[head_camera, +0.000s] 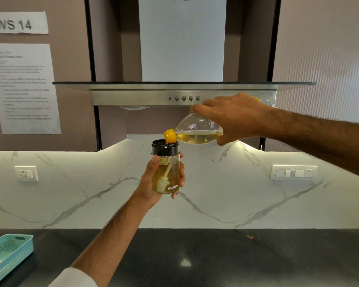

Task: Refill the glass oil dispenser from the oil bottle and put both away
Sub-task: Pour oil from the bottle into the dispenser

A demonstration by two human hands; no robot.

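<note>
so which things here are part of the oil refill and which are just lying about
In the job:
- dispenser, held up by the left hand
- oil bottle, tipped by the right hand, its yellow spout at the dispenser's black top

Lying about:
- blue tray on the counter
- taped sheets
- hood
- sockets

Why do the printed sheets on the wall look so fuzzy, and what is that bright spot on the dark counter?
Head view: the taped white instruction sheet near the left edge is soft, its small print unreadable; wide-angle distortion bends the steel chimney hood; under-cabinet strips light the marble backsplash brightly; the pale spot on the glossy black countertop is a reflected glare; the clear glass oil dispenser is sharp.
</note>
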